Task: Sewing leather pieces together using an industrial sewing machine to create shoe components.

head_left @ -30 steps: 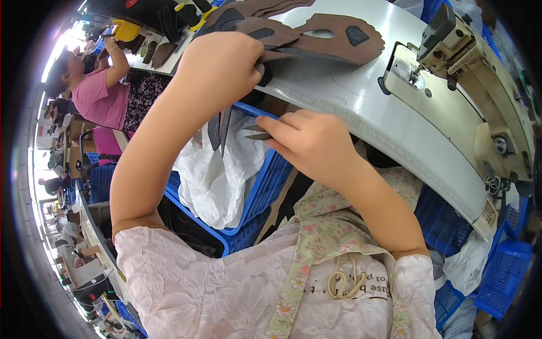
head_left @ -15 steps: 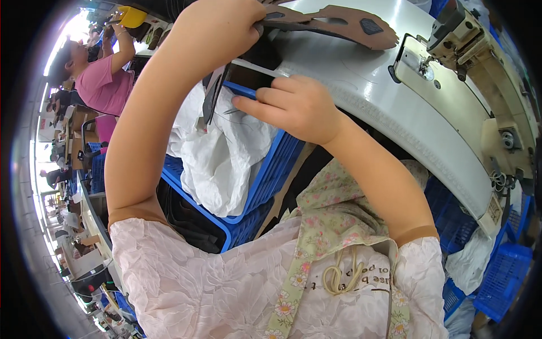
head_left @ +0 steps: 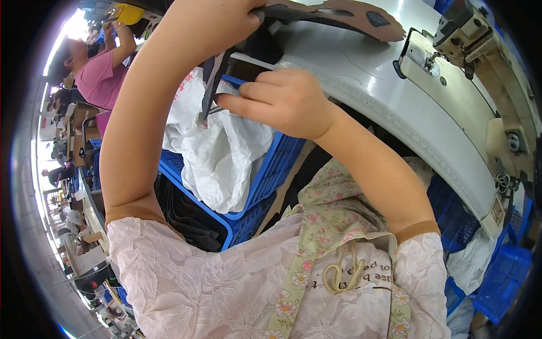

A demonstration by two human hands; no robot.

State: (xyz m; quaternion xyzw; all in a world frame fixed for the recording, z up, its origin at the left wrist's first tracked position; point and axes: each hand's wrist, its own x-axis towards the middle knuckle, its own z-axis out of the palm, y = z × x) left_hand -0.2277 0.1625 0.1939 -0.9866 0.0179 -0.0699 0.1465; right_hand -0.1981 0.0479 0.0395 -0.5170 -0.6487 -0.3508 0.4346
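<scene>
left hand (head_left: 217, 25) gripping brown cut piece (head_left: 339, 14) at counter (head_left: 389, 107) edge | right hand (head_left: 285, 101) pinching dark strip (head_left: 210, 85) | best kept taut, aligned

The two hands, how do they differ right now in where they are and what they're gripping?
The left hand is raised near the top edge, closed on the brown cut-out piece lying over the white table; the right hand sits lower, above the blue crate, pinching a thin dark strip that hangs down. Both are bare and both grip something.
</scene>
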